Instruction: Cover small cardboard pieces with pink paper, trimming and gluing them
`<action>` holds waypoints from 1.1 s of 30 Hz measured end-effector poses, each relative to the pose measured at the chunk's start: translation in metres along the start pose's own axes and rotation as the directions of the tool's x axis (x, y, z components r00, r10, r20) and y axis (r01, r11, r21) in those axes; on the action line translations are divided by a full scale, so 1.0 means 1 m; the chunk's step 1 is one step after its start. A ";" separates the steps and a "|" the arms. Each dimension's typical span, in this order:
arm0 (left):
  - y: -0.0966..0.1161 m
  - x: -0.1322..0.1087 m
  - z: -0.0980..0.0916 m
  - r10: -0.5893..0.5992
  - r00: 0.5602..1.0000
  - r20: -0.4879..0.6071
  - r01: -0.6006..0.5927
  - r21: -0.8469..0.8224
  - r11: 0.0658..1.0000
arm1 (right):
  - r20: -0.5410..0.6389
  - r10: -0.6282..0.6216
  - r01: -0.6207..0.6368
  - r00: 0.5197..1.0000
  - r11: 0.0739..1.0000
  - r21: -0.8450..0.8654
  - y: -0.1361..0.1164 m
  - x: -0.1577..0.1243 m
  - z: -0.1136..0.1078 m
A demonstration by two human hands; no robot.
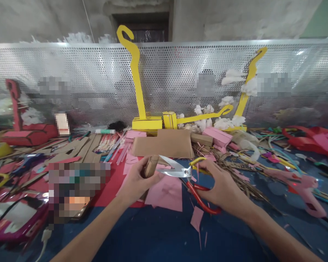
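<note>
My left hand [138,181] is wrapped round a small brown cardboard piece [151,166], partly hidden by the fingers. In my right hand [220,182] is a pair of scissors [177,170] with one yellow and one red handle. The blades are spread apart and point left, beside the cardboard piece and my left fingers; whether they touch it I cannot tell. Under my hands lies pink paper [166,194] on a red sheet [108,193]. A brown cardboard sheet [164,145] stands just behind my hands. A pink paper scrap [196,218] lies below the scissors.
Yellow paper-covered hook shapes [138,83] stand at the back before a perforated metal panel [84,80]. A pink glue gun [303,189] with a lit red light lies at right. At left are a blurred-out phone-like object [78,214], a purple case [19,225] and a red hook model [30,134].
</note>
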State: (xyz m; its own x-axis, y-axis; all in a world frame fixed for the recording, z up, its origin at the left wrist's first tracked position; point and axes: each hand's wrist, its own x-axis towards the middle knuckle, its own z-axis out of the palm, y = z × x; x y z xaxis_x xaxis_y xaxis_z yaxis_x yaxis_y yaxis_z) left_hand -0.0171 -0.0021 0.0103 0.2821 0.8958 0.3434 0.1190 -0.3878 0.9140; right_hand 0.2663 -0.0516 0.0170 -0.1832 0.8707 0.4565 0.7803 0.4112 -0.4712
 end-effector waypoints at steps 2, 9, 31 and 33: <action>0.001 0.000 0.000 -0.007 1.000 0.004 0.007 0.006 1.000 | -0.004 -0.001 0.001 1.000 1.000 -0.015 0.000 0.000 -0.001; 0.003 0.002 -0.002 -0.010 1.000 -0.016 0.011 0.067 0.998 | -0.047 0.006 -0.007 0.999 0.999 -0.032 -0.002 0.001 -0.002; 0.000 0.002 -0.002 0.013 1.000 -0.020 -0.011 0.112 0.994 | -0.021 0.020 -0.021 1.000 0.998 -0.059 -0.007 0.000 -0.008; -0.001 0.002 -0.002 0.008 1.000 -0.024 -0.005 0.129 0.992 | -0.024 -0.001 -0.001 1.000 0.997 -0.083 -0.005 0.000 -0.008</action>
State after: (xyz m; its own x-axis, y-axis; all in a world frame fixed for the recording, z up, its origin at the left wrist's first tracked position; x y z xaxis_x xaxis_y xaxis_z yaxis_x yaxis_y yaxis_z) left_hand -0.0186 0.0007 0.0103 0.2598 0.8977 0.3560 0.2399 -0.4171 0.8767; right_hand 0.2668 -0.0560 0.0253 -0.1694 0.8636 0.4749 0.8274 0.3864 -0.4075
